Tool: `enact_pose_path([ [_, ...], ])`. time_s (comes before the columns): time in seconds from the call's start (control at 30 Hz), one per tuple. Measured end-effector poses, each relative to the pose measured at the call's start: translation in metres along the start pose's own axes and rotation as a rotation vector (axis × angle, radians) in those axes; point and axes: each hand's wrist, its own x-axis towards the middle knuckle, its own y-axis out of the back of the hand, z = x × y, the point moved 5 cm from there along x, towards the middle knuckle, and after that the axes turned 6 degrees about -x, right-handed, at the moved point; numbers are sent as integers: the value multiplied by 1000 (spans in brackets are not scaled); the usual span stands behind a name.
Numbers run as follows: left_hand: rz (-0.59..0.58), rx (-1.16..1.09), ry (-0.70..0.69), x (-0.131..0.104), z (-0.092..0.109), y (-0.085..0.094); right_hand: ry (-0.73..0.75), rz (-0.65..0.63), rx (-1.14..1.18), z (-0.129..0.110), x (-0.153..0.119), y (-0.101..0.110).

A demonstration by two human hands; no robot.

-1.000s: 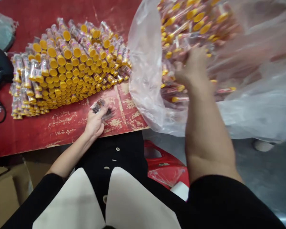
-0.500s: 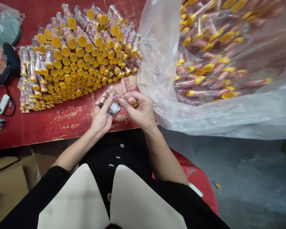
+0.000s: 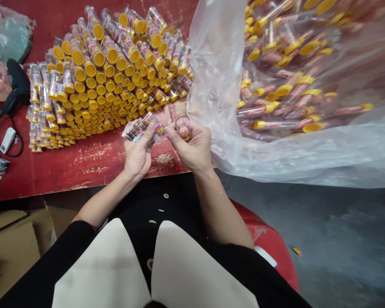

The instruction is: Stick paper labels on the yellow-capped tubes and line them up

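Note:
My left hand (image 3: 137, 155) grips a fanned bundle of small printed labels (image 3: 141, 127) just above the red table's front edge. My right hand (image 3: 193, 147) holds a clear plastic tube (image 3: 183, 127) upright, its round end facing me, close beside the labels. A large stack of labelled tubes with yellow caps (image 3: 105, 72) lies on the table (image 3: 83, 162) behind my left hand. To the right, a big clear plastic bag (image 3: 308, 141) holds many loose tubes with yellow caps.
A black handheld device (image 3: 14, 83) with a cable and a white plug (image 3: 7, 140) lie at the table's left edge. Cardboard boxes (image 3: 9, 244) stand below left. A red stool (image 3: 269, 252) is under me, on a grey floor.
One second ago my right hand was reaching into the bag; it has come back with a tube to my left hand. The labels are now fanned wider and lifted slightly.

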Motion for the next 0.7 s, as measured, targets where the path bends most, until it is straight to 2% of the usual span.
enact_pose_path([
  [0.13, 39, -3, 2, 2, 2, -4, -14, -21, -20, 5, -3, 0],
  [0.3, 105, 12, 72, 4, 6, 1, 211, -12, -254, -13, -23, 16],
  [0.43, 76, 10, 108, 3, 5, 3, 364, -22, -466, -22, -39, 21],
  [0.57, 33, 26, 135, -3, 1, 2, 416, 81, -515, -23, -46, 23],
  [0.7, -1, 71, 97, -8, 1, 1, 434, 185, -502, -32, -54, 27],
])
